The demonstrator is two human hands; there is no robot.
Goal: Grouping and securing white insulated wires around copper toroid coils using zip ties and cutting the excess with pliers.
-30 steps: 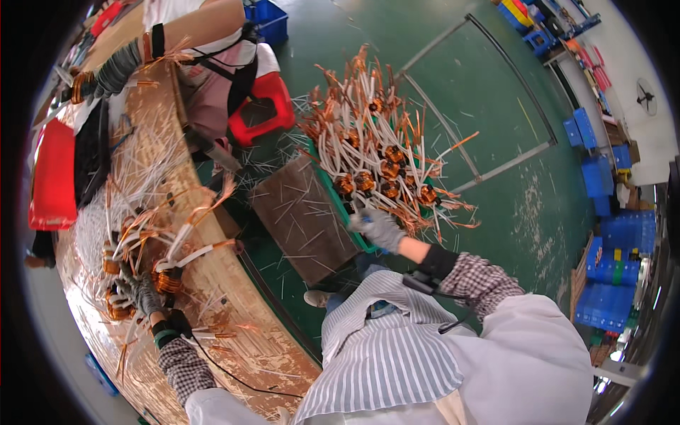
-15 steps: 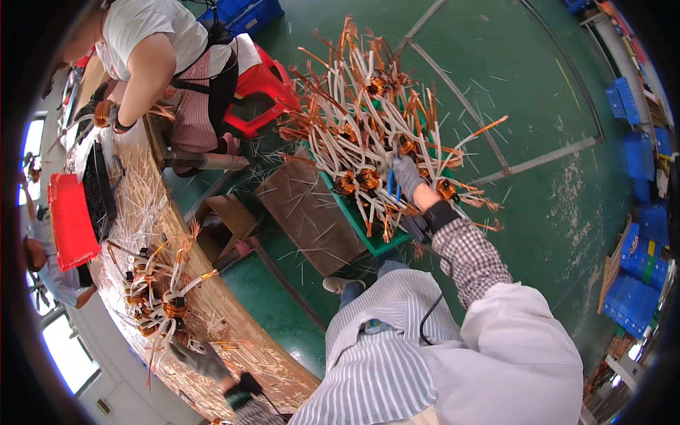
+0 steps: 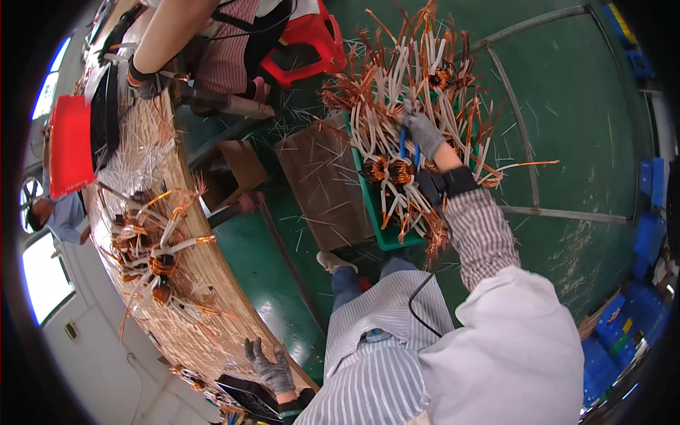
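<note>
My right hand [image 3: 423, 133], in a grey glove, is closed around pliers with blue handles [image 3: 403, 144]; their jaws are hidden. Its fingers touch the white-sleeved leads of a heap of copper-wound ring coils [image 3: 401, 171], whose bare strands fan out upward. The heap overfills a green crate [image 3: 370, 207] on the floor. At the lower left, my left hand [image 3: 272, 370], also in a grey glove, is held open with fingers spread, empty, by the edge of the wooden table. More ring coils [image 3: 162, 265] with white leads lie grouped on the tabletop beyond it.
The worn wooden table [image 3: 230, 301] curves along my left, strewn with white sleeve scraps. A red bin [image 3: 71, 145] stands on it. A co-worker's arm [image 3: 173, 35] reaches over its far end. A red stool [image 3: 308, 46], brown cardboard [image 3: 327, 188] and a metal floor frame [image 3: 515, 106] lie ahead.
My left hand has come away from the coils on the table and back toward me, its fingers now spread. My right hand stays at the crate's heap. The view has shifted.
</note>
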